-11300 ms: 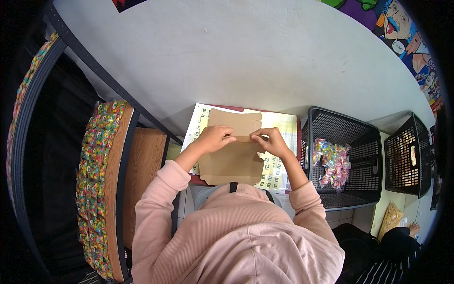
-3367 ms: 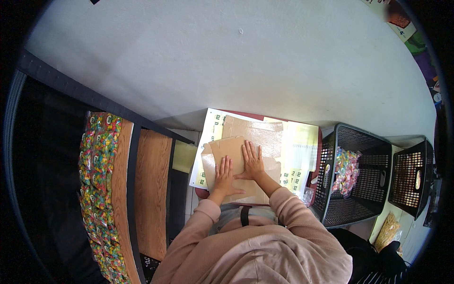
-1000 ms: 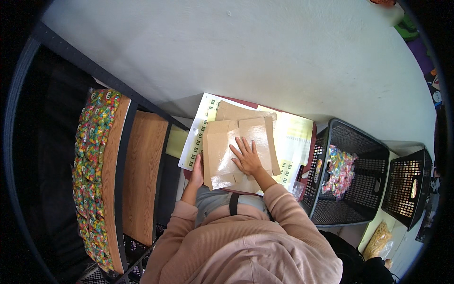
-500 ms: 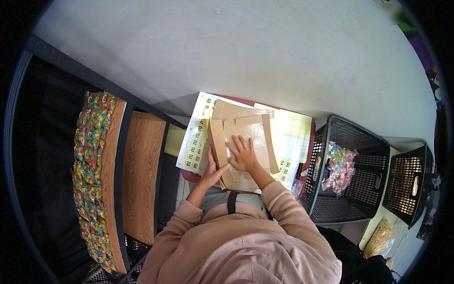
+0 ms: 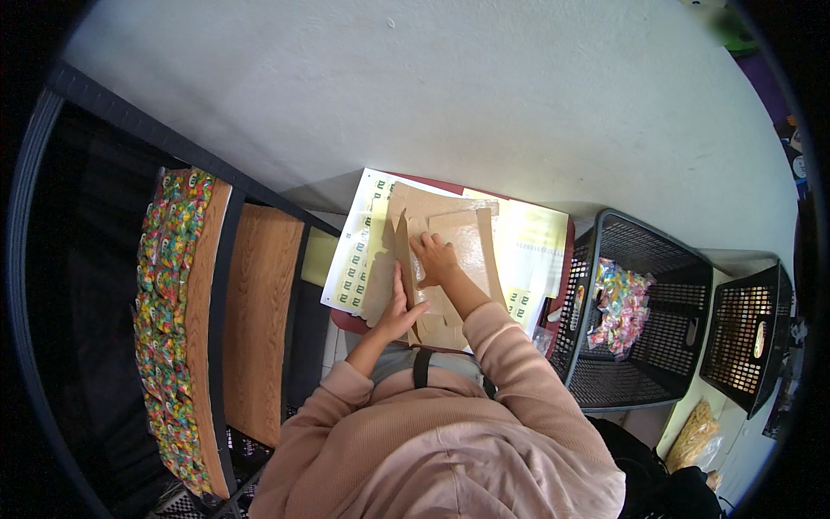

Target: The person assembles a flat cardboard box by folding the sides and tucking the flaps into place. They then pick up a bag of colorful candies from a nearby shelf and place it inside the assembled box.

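Observation:
A flattened brown cardboard box [image 5: 462,238] lies in front of me, its left side flap [image 5: 402,251] standing up along the fold. My left hand [image 5: 399,313] rests against the outer face of that flap, fingers stretched along it and thumb spread over the lower cardboard. On the inner side, my right hand [image 5: 437,261] presses beside the fold with bent, parted fingertips. A narrower flap on the right edge is partly raised. Glossy clear tape or film shines on the middle panel. My right hand hides part of the fold.
White and yellow printed sheets [image 5: 536,229] cover the dark red table under the cardboard. A black crate [image 5: 640,381] with wrapped sweets [image 5: 621,307] stands at right, beside a smaller black basket [image 5: 748,346]. Bags of colourful sweets [image 5: 169,346] line a wooden shelf at left. A wall rises behind.
The left flap has swung up from lying folded over to standing. My right hand has shifted left and bent its fingers; my left hand has moved slightly right against the flap.

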The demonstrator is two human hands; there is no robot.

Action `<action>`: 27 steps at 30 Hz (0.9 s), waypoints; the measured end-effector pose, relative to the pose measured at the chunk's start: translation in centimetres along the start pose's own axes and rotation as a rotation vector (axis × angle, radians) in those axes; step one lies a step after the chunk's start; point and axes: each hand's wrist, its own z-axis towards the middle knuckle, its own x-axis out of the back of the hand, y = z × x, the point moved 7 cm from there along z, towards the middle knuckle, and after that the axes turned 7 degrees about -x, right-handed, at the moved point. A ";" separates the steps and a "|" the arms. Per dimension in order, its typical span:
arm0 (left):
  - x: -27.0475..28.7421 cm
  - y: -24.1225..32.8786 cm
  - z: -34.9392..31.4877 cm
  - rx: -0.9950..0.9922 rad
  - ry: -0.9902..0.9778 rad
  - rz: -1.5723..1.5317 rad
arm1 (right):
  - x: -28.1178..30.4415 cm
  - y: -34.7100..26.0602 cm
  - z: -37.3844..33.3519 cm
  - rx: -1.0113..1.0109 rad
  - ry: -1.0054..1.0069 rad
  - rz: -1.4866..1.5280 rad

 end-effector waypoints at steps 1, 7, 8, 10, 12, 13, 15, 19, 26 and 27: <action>-0.3 0.0 0.1 -0.011 -0.006 -0.017 | -0.2 0.1 0.0 -0.007 0.014 -0.003; -1.4 -0.3 0.4 -0.045 -0.070 -0.009 | -2.3 1.0 -1.7 0.121 0.270 -0.086; -1.6 -0.6 0.6 -0.038 -0.084 -0.032 | -2.5 1.3 -2.3 0.139 0.330 0.037; -2.1 -0.6 0.9 -0.026 -0.117 -0.077 | -2.4 2.0 -3.7 0.174 0.447 0.287; -2.9 0.0 1.5 0.019 -0.192 0.094 | -6.0 5.0 -3.1 -0.016 0.229 1.328; -3.1 0.2 1.6 0.045 -0.220 0.181 | -7.8 5.4 -2.9 -0.118 0.074 1.839; -3.8 0.1 2.1 0.074 -0.279 0.298 | -7.5 7.9 -2.1 -0.196 -0.017 1.719; -4.6 -0.2 2.5 0.163 -0.377 0.414 | -5.0 10.6 -2.5 -0.299 0.171 1.664; -4.7 -3.9 3.3 0.028 -0.471 0.817 | -4.8 10.3 -2.0 -0.343 0.011 1.676; -4.4 -4.0 3.1 -0.005 -0.481 0.908 | -4.4 10.2 -2.0 -0.324 0.023 1.610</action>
